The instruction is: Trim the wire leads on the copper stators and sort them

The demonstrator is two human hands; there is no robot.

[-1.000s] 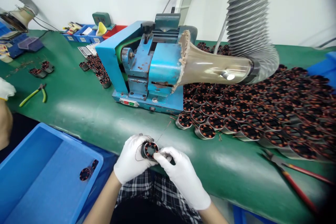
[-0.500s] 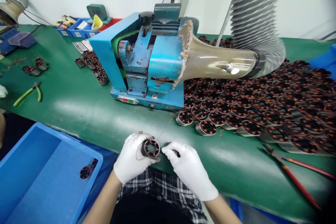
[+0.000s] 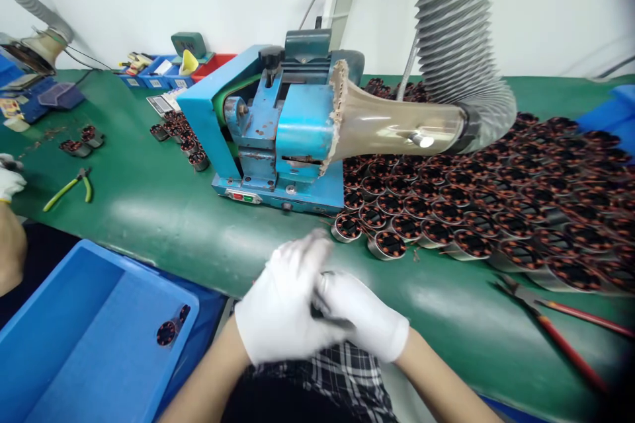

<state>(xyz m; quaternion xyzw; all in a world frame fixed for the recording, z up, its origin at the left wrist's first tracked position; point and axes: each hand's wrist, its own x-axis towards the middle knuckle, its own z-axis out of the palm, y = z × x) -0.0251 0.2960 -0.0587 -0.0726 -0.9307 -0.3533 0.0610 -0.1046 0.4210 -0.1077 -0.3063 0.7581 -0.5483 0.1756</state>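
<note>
My left hand (image 3: 285,304), in a white glove, is turned with its back toward me and curled around a motor stator that is almost wholly hidden. Only a dark sliver shows between the two hands. My right hand (image 3: 364,314), gloved too, presses in from the right against the left hand. Its fingers are covered by the left hand and smeared by motion. Both hands are above my lap at the bench's front edge. Many wire-wound stators (image 3: 388,244) stand in rows on the green bench to the right.
A blue belt machine (image 3: 302,125) with a suction funnel (image 3: 391,115) stands ahead. Red-handled cutters (image 3: 550,320) lie right, green-handled pliers (image 3: 69,188) left. A blue bin (image 3: 64,317) with a few stators is at lower left. A co-worker's gloved hand (image 3: 10,182) is at the far left.
My left hand has rolled over and moved right, covering the stator that was visible in it. My right hand has come in to meet it. The co-worker's hand shows more.
</note>
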